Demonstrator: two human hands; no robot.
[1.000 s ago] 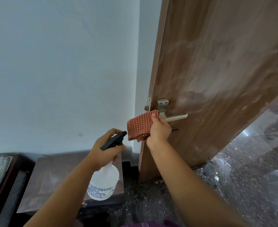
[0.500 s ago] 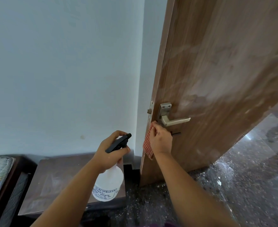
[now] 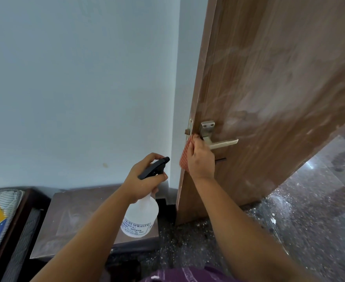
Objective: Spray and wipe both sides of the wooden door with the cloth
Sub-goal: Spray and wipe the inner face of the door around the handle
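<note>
At the door's latch edge, spray bottle in the left hand, cloth under the right.

Leftmost, a bedside cabinet stands against the pale wall, and above its right end the left hand grips the neck of a translucent spray bottle, fingers curled round it with one over the black trigger head, whose nozzle points toward the door. Just right of the nozzle, the red checked cloth lies against the narrow edge of the wooden door, just below the latch. The right hand presses the cloth there, fingers bent over it, fingertips touching the base of the metal lever handle; most of the cloth is hidden behind the hand. Streaky pale smears cover the door face to the right, above a dark speckled floor.
</note>
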